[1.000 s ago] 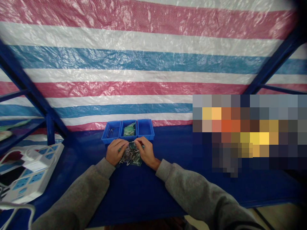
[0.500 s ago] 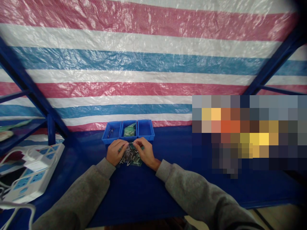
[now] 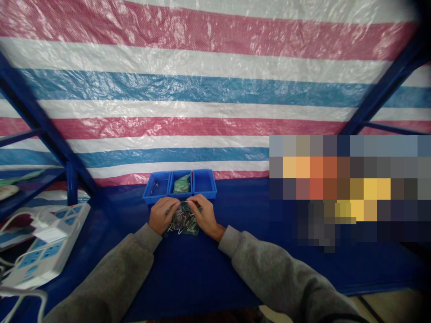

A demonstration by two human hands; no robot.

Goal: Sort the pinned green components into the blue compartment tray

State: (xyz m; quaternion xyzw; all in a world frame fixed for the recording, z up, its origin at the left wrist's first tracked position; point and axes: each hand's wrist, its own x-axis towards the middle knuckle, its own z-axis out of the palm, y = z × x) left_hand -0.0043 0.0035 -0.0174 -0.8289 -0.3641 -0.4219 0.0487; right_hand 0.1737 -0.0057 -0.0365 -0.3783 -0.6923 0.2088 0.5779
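Between my two hands, a thin metallic pin-like piece [image 3: 183,201] is held level, pinched at both ends; its exact kind is too small to make out. My left hand [image 3: 163,214] is closed on its left end, thumb against fingers. On the other end, my right hand [image 3: 203,215] pinches in the same way. Below the fingers lies a loose pile of small metal pieces [image 3: 182,223], silvery and dark, mixed with green flat items [image 3: 192,229]. Just beyond my hands stand three joined blue bins: the left bin [image 3: 162,189] with a few slim pieces, the middle with green packets [image 3: 182,184], and the right bin [image 3: 204,183].
A white power strip [image 3: 50,251] with cables and plugs lies on the left of the blue table [image 3: 188,278]. Blue metal frame posts [image 3: 72,181] rise at the sides. A striped plastic sheet [image 3: 208,107] hangs behind. The right side is pixelated.
My hands keep nearly the same place and the same pinch on the thin piece. The view has shifted very slightly.
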